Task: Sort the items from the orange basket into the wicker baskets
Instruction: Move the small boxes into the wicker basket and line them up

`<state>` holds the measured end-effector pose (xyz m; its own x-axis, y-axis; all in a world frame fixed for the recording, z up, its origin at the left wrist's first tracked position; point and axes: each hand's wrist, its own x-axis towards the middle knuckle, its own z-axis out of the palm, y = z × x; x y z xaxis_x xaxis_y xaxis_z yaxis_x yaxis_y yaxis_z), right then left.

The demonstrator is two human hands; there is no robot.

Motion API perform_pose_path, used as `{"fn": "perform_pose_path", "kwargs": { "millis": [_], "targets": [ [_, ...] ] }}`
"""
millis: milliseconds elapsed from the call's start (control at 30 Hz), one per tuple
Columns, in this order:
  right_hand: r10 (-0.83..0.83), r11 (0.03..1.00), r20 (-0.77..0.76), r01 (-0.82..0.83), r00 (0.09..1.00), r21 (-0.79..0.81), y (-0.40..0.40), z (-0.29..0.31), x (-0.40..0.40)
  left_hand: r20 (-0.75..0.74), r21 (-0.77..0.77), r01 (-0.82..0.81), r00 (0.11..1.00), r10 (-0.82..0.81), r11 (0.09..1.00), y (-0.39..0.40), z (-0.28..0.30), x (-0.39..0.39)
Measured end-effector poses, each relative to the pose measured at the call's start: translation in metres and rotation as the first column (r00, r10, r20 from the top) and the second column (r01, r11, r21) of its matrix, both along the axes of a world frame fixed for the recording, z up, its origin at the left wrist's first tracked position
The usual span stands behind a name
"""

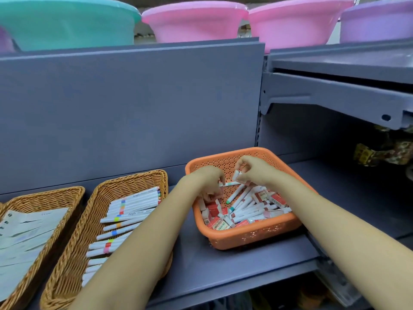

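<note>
An orange perforated basket [245,236] sits on the grey shelf, holding several white markers [244,203] and small red-and-white boxes [218,223]. Both my hands are inside it. My left hand [210,182] has its fingers curled down around a white marker among the items. My right hand [250,170] pinches a small white box just above the pile. To the left, a wicker basket [131,180] holds rows of white markers with coloured bands. A second wicker basket [55,193] at the far left holds flat white packets.
The grey shelf [201,260] has a back panel close behind the baskets. A higher shelf [335,95] juts out at the right. Plastic basins [194,21] in teal, pink and purple stand on top. Patterned items [384,151] lie at the far right.
</note>
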<state>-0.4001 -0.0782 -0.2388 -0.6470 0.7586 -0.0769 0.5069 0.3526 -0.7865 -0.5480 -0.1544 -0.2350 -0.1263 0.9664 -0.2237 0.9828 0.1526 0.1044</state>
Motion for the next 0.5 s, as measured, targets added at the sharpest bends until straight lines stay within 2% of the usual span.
{"fn": "perform_pose_path", "kwargs": {
  "millis": [67,100,133,167,233,300,367,500],
  "targets": [
    [0.018,0.999,-0.09,-0.021,0.996,-0.033,-0.003,0.004,0.007,0.087,0.186,-0.032,0.996,0.016,0.982,-0.007,0.003,-0.007],
    [0.028,0.999,-0.136,-0.034,0.99,-0.039,-0.005,0.006,0.01,0.229,0.256,-0.094,0.973,0.034,0.962,-0.011,0.004,-0.01],
    [0.035,0.999,-0.182,-0.042,0.983,-0.033,-0.008,0.008,0.012,0.43,0.291,-0.196,0.901,0.055,0.936,-0.017,0.006,-0.011],
    [0.035,0.999,-0.232,-0.041,0.972,-0.022,-0.011,0.011,0.013,0.621,0.303,-0.308,0.782,0.058,0.902,-0.025,0.008,-0.01],
    [0.019,1.0,-0.33,-0.024,0.944,-0.011,-0.019,0.016,0.012,0.861,0.281,-0.489,0.509,0.009,0.826,-0.043,0.013,-0.008],
    [0.02,1.0,-0.397,-0.021,0.917,0.003,-0.03,0.023,0.01,0.943,0.249,-0.585,0.328,-0.056,0.772,-0.061,0.019,-0.005],
    [0.055,0.998,-0.452,-0.054,0.891,0.015,-0.044,0.028,0.006,0.972,0.218,-0.622,0.206,-0.112,0.752,-0.079,0.021,-0.002],
    [0.146,0.983,-0.568,-0.182,0.81,-0.008,-0.077,0.034,-0.003,0.976,0.218,-0.654,0.132,-0.175,0.725,-0.115,0.015,-0.002]
  ]
}}
